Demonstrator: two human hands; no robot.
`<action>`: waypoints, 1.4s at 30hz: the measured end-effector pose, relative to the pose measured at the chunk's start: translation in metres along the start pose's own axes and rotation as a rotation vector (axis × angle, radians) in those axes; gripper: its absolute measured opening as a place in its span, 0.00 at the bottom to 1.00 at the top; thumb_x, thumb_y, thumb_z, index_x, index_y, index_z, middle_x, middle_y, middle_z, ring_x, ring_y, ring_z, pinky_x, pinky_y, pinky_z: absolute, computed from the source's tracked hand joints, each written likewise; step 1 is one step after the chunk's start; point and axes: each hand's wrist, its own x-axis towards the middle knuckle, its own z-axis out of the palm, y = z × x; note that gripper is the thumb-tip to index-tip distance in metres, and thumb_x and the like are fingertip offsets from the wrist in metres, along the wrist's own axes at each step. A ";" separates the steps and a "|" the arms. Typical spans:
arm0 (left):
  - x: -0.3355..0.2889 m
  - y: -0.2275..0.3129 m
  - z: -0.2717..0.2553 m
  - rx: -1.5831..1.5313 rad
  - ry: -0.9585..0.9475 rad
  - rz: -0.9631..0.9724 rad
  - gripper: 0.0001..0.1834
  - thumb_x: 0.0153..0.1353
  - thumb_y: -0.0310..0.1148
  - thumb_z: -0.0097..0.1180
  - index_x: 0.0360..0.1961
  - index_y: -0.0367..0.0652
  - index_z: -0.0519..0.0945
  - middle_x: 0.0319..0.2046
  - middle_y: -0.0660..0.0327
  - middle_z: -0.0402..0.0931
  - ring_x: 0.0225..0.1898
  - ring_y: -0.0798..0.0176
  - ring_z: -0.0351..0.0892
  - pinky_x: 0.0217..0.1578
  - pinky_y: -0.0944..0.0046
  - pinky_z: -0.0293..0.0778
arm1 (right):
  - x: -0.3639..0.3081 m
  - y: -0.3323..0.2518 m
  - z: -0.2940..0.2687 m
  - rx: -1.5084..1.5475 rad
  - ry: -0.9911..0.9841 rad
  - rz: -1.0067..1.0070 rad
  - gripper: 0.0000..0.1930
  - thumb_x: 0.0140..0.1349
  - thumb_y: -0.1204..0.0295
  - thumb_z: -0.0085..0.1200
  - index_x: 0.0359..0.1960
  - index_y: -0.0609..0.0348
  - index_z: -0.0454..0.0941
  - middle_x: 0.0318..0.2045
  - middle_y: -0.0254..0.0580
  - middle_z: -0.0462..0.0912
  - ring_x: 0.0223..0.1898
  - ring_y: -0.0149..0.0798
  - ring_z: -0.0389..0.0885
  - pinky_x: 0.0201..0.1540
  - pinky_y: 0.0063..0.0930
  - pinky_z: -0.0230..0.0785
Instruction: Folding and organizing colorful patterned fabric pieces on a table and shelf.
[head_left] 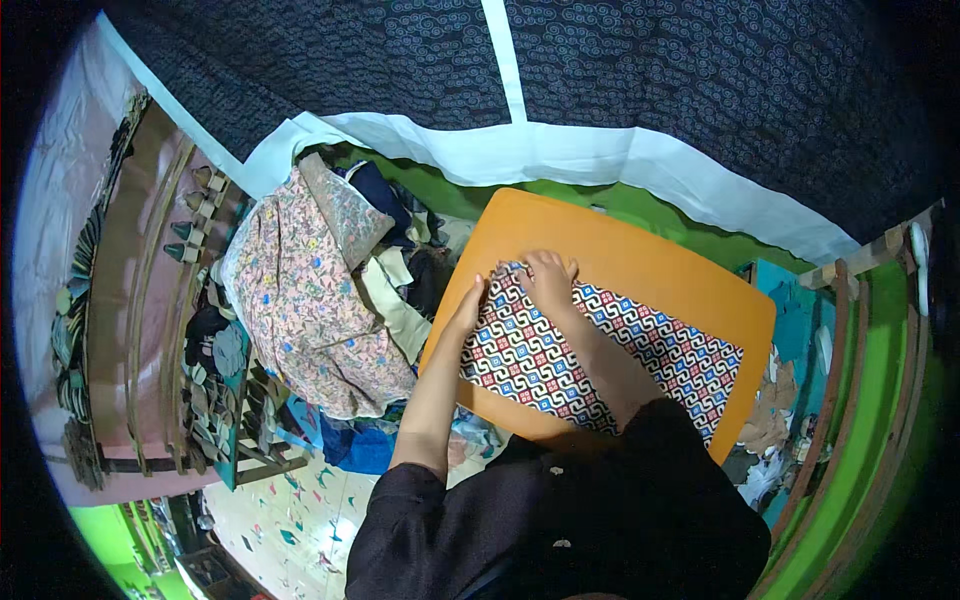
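Resting on the top end of the patterned cloth, your right hand is wide, with its fingers spread out. Your left hand is on the left edge of the same cloth, with its fingers straight and close to each other. You can't tell from here if those left fingers pinch the cloth or just touch it. The cloth has red, blue, black and white shapes that link up like chains. It lies on the orange tabletop, which has round corners. The cloth slants from your hands down to the right, and your right arm crosses over the middle of it. Near your hands, its top edge looks a bit bumpy. You have on a black shirt with light buttons. To the left of the tabletop is a big heap with a pink flowered cloth over it, and dark and pale cloths poke out next to that. A blue cloth sits low down by the heap. In front of you hangs a dark curtain with white bands. A green wall shows under it. Little scraps lie about on the pale floor at the lower left.
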 end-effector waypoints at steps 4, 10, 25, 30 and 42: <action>0.016 -0.023 -0.028 0.248 -0.030 0.197 0.20 0.53 0.33 0.57 0.45 0.35 0.71 0.33 0.65 0.75 0.33 0.68 0.72 0.36 0.70 0.68 | -0.006 -0.018 0.008 -0.160 0.072 0.045 0.30 0.48 0.60 0.56 0.54 0.52 0.61 0.52 0.45 0.64 0.56 0.42 0.59 0.54 0.53 0.43; 0.019 -0.021 -0.016 1.147 0.505 0.469 0.20 0.47 0.29 0.56 0.44 0.40 0.72 0.36 0.53 0.74 0.39 0.53 0.72 0.39 0.60 0.67 | -0.059 0.004 -0.016 -0.101 0.059 -0.021 0.28 0.50 0.62 0.51 0.54 0.52 0.62 0.55 0.48 0.60 0.59 0.45 0.54 0.54 0.58 0.42; 0.034 -0.064 0.075 1.597 -0.010 0.611 0.28 0.59 0.48 0.39 0.61 0.54 0.57 0.62 0.53 0.49 0.63 0.52 0.47 0.58 0.37 0.39 | -0.181 0.175 -0.115 -0.409 0.124 0.578 0.27 0.57 0.55 0.44 0.58 0.46 0.60 0.59 0.46 0.57 0.61 0.48 0.54 0.56 0.60 0.43; 0.047 -0.033 0.053 1.527 -0.017 0.600 0.25 0.56 0.47 0.46 0.53 0.50 0.65 0.51 0.55 0.63 0.55 0.54 0.59 0.54 0.34 0.41 | -0.211 0.230 -0.166 -0.580 0.196 0.552 0.25 0.56 0.54 0.45 0.55 0.46 0.64 0.58 0.42 0.61 0.58 0.46 0.58 0.55 0.62 0.42; 0.081 0.022 0.028 1.770 -0.366 0.280 0.19 0.45 0.39 0.58 0.40 0.49 0.74 0.38 0.57 0.76 0.43 0.55 0.73 0.49 0.53 0.58 | -0.189 0.249 -0.218 -0.240 -0.187 0.697 0.15 0.48 0.62 0.53 0.38 0.51 0.76 0.40 0.41 0.77 0.47 0.45 0.71 0.54 0.63 0.36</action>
